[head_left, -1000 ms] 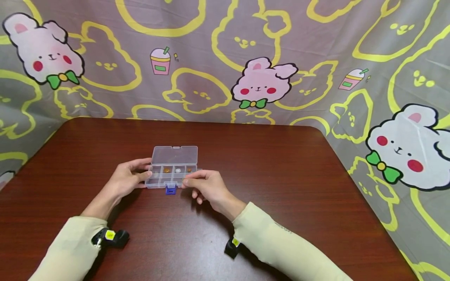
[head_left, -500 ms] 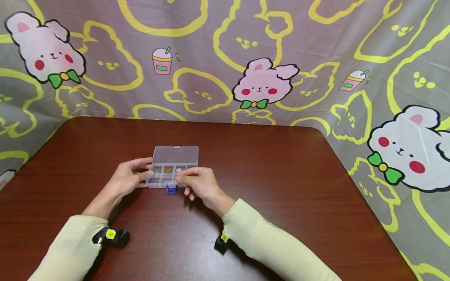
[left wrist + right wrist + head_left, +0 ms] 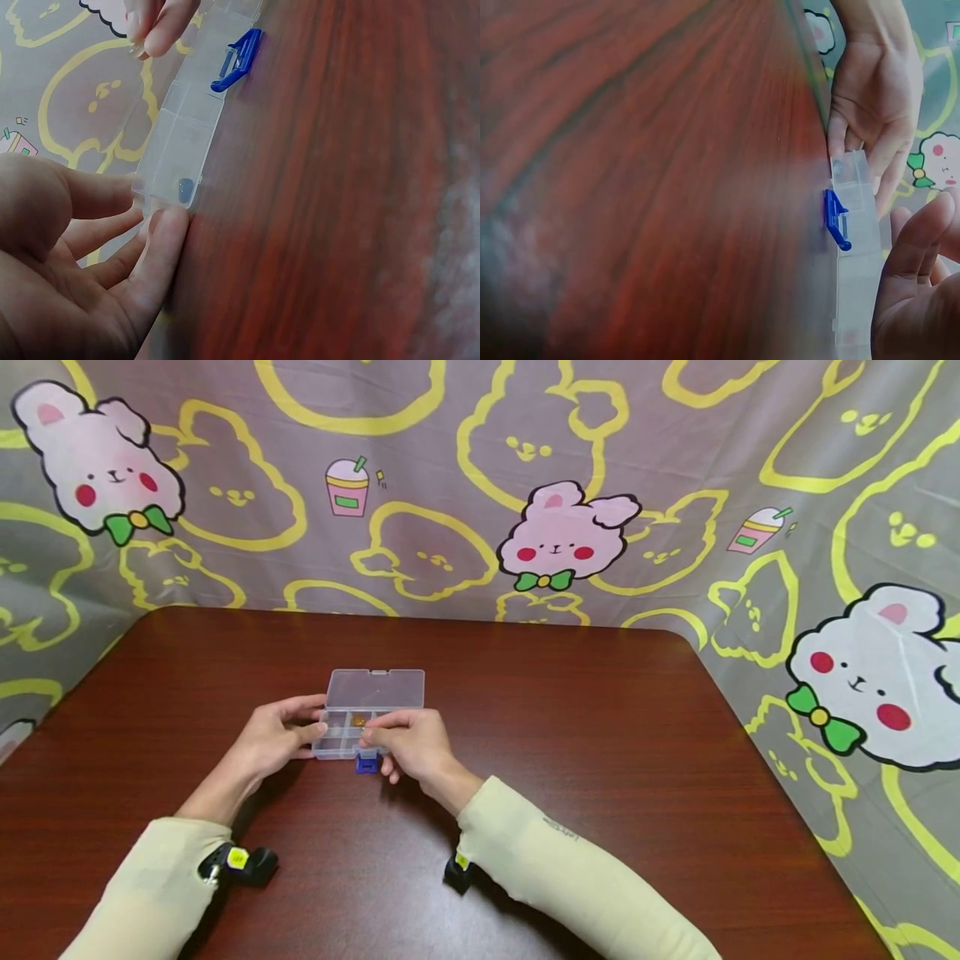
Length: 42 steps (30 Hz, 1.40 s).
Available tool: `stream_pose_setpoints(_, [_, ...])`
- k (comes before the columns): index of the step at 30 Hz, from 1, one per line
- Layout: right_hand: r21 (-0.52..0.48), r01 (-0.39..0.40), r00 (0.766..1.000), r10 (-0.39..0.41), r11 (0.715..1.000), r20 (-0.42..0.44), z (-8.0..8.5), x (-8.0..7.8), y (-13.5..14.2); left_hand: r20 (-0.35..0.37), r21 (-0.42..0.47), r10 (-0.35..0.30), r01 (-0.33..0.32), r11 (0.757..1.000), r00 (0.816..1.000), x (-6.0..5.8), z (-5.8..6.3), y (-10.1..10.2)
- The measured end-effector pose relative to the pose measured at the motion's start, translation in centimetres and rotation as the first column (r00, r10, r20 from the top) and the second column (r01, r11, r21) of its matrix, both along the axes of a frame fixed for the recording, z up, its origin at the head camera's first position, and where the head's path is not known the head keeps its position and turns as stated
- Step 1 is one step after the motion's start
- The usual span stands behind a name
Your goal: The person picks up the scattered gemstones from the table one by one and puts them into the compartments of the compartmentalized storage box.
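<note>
A clear plastic compartment box (image 3: 330, 744) lies on the table with its lid (image 3: 375, 689) flipped back and a blue latch (image 3: 367, 765) hanging at the front. My left hand (image 3: 262, 743) grips the box's left end between thumb and fingers. Over the middle compartments, my right hand (image 3: 414, 743) pinches a small, shiny brownish piece (image 3: 137, 50) at its fingertips, seen in the left wrist view. An amber piece (image 3: 358, 721) sits in a back compartment, and a grey-blue piece (image 3: 185, 190) shows through the box's left end. The right hand hides the right-hand compartments in the head view.
The dark red-brown wooden table (image 3: 570, 735) extends around the box on every side. Behind and to the right hangs a grey patterned cloth (image 3: 420, 452) with cartoon rabbits. Black wrist cameras sit under both sleeves.
My right hand has moved left over the box, from its right front corner to the middle compartments, keeping its pinch. The left hand has stayed on the box's left end.
</note>
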State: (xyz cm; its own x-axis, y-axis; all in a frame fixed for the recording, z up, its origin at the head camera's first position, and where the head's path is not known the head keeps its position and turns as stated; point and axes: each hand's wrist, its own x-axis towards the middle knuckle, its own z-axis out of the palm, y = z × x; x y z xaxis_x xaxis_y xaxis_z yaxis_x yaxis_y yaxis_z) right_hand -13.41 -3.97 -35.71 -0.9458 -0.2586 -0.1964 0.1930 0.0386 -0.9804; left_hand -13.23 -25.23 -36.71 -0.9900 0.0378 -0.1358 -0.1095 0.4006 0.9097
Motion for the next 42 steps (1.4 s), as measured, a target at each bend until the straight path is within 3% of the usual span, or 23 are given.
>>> stream_pose_setpoints(9, [0.055,0.011,1.0,-0.011,0.998,-0.003,-0.01,-0.28,-0.46,-0.013,0.008,-0.003,0.003,1.0,1.0,0.05,-0.01,-0.01])
stream_pose_setpoints(42, [0.083,0.033,0.999,-0.032,0.996,-0.007,0.09,-0.18,-0.09,-0.024,0.018,-0.005,0.006,1.0,1.0,-0.05,-0.25,0.0])
